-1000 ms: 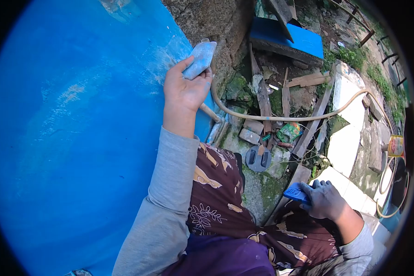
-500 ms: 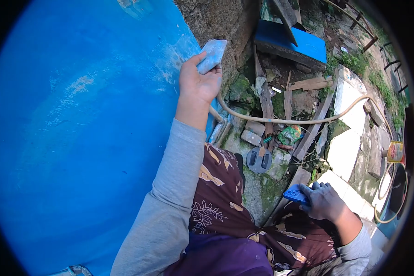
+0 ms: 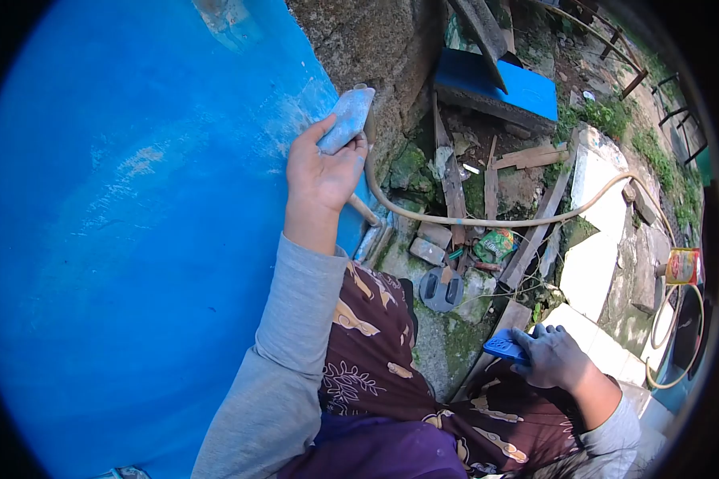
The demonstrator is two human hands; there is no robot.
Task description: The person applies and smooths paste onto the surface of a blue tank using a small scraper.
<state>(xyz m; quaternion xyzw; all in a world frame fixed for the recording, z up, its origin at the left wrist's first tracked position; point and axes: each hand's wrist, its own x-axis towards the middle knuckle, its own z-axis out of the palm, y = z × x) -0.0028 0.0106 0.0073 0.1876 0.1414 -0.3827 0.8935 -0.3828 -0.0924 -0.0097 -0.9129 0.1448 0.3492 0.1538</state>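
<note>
My left hand (image 3: 325,172), palm toward the camera, grips a flat pale block (image 3: 347,120) smeared with blue and white. The block is beside the edge of the blue painted surface (image 3: 136,263), near a whitish scuffed area; whether it touches the paint I cannot tell. Over my right knee, my right hand (image 3: 559,359) is closed around a flat blue object (image 3: 505,346) with a patterned end. My fingers partly cover that object.
A beige hose (image 3: 487,222) curves across the rubble. Wooden planks (image 3: 533,241), a green packet (image 3: 494,246) and a round grey lid-like piece (image 3: 440,289) lie below it. Further back is a blue-topped slab (image 3: 499,84). At right stands a red-and-yellow tin (image 3: 682,266).
The view has shifted slightly. My left hand, still holding the pale block, moved right, then back left and down. My right hand keeps its hold on the blue object.
</note>
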